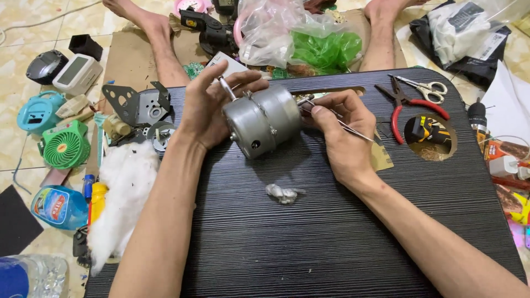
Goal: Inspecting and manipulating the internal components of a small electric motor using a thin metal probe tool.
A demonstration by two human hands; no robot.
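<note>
Dark ribbed counter point(331, 243) fills my view, set on a tiled floor. I see the grey motor point(264, 120) held just above its far part, my left hand point(207, 107) wrapped around its left end with the shaft poking up between the fingers. My right hand point(342, 129) pinches thin tweezers point(345, 126) against the motor's right end. A crumpled wad point(284, 193) lies nearer me. Red pliers point(406, 107) and scissors point(425, 86) rest to the right; white stuffing point(124, 193) and a green fan point(66, 146) sit left.
</note>
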